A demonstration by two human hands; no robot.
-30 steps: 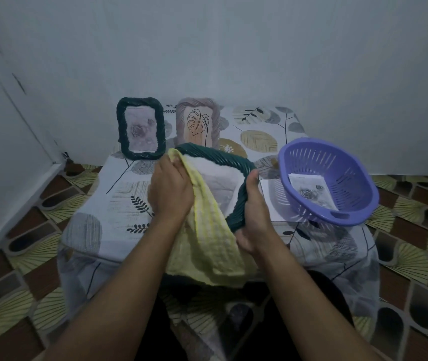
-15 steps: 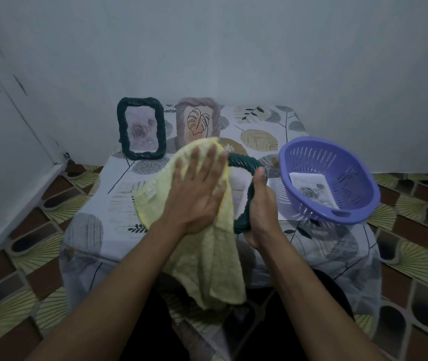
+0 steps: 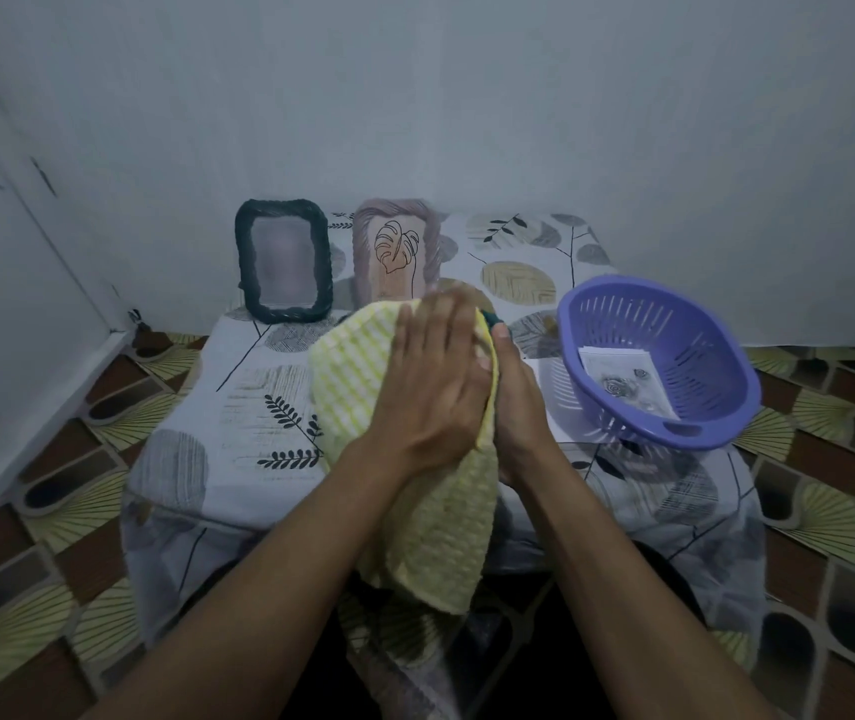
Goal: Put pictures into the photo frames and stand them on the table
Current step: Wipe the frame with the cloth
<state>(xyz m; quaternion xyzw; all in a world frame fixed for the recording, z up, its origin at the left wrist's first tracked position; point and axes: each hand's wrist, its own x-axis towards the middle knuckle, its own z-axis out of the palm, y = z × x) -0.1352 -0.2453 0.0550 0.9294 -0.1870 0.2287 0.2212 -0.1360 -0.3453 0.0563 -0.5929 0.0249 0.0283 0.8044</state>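
My left hand point(image 3: 435, 381) lies flat, fingers straight, pressing a yellow waffle cloth point(image 3: 357, 376) against a dark green woven photo frame point(image 3: 493, 318). Almost all of that frame is hidden under the cloth; only a bit of its top right corner shows. My right hand point(image 3: 516, 402) grips the frame's right edge, thumb up along it. Two frames stand at the back of the table: a dark green one point(image 3: 284, 262) with a pale picture, and a pinkish one point(image 3: 398, 249) with a leaf drawing.
A purple plastic colander point(image 3: 659, 361) sits on the right of the table with printed pictures point(image 3: 622, 376) inside. The small table point(image 3: 238, 418) wears a leaf-patterned cloth and stands against a grey wall. Patterned floor lies on both sides.
My left hand went from gripping the cloth at the frame's left side to lying flat on it, and has slid right across the frame until it meets my right hand.
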